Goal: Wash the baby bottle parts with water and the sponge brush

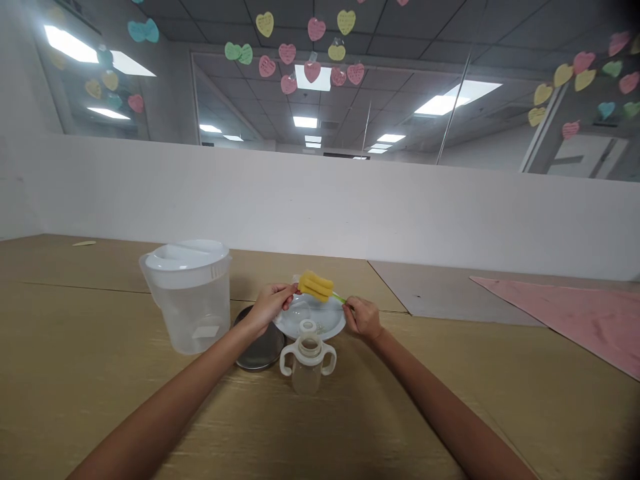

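Note:
A bottle brush with a yellow sponge head (316, 287) and a thin green handle is held level between both hands. My left hand (273, 303) pinches the sponge's far-left end. On the right, my right hand (364, 319) is closed around the green handle. Below the brush lies a white bowl (333, 328), with a small pale ring-shaped part (307, 326) at its front edge. Nearest to me stands an upright clear baby bottle (306, 379) with two white handles and an uncovered mouth.
Left of the hands stands a large clear pitcher (187, 317) with a white lid. A dark round metal pan (260, 351) sits between pitcher and bottle, partly behind my left forearm. A pink cloth (565, 310) lies at the right. A white wall (320, 207) rises behind the table.

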A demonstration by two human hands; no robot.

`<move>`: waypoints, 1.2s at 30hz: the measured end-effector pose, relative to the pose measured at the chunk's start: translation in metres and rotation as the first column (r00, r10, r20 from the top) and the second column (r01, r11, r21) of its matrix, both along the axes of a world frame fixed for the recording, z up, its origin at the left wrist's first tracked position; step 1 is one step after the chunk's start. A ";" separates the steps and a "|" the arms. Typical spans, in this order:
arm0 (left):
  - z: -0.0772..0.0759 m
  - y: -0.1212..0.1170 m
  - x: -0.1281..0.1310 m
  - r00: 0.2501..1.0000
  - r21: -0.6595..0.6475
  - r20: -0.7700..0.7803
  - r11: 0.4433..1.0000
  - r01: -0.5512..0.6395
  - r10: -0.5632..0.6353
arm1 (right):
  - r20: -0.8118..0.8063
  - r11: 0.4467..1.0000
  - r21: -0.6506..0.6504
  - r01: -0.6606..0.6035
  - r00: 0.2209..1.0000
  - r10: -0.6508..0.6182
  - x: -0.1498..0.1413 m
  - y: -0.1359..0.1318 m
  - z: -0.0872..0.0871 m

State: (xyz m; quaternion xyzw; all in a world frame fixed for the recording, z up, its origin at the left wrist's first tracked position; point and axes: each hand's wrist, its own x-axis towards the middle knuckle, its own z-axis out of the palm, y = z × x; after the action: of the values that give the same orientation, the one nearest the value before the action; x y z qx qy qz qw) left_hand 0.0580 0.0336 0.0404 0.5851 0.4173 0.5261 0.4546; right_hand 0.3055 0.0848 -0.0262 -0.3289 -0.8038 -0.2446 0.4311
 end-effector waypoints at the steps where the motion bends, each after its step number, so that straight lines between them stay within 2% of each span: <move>1: 0.001 -0.001 0.000 1.000 0.002 -0.011 1.000 -0.006 0.006 | -0.015 1.000 0.008 0.019 1.000 -0.019 0.001 0.001 -0.001; 6: 0.005 -0.004 0.002 0.998 0.010 -0.051 0.999 -0.045 0.046 | -0.087 0.994 0.039 0.101 0.991 -0.098 0.003 0.006 -0.003; 12: 0.010 -0.009 0.003 0.985 0.036 -0.104 0.991 -0.131 0.134 | -0.004 0.997 0.036 0.071 0.997 -0.071 0.003 0.005 -0.003; 16: 0.013 -0.011 0.002 0.977 0.068 -0.095 0.980 -0.187 0.193 | -0.004 0.997 0.037 0.065 0.998 -0.065 0.003 0.006 -0.003; 24: 0.008 -0.004 0.000 0.964 0.110 -0.150 0.973 -0.205 0.220 | -0.133 0.988 0.076 0.134 0.983 -0.123 0.001 0.007 -0.001; 30: 0.007 -0.004 -0.001 0.959 0.121 -0.182 0.973 -0.197 0.217 | 0.012 0.995 0.091 0.037 0.999 -0.038 -0.001 0.003 0.003; 36: 0.009 -0.006 0.000 0.977 0.127 -0.170 0.986 -0.110 0.131 | 0.019 0.990 0.131 0.042 0.999 -0.045 0.002 0.004 0.004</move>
State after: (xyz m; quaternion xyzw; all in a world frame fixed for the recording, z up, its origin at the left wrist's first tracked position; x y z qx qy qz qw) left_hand 0.0583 0.0275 0.0492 0.6290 0.4596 0.5219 0.3475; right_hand 0.3080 0.0886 -0.0221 -0.3146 -0.7834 -0.3096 0.4376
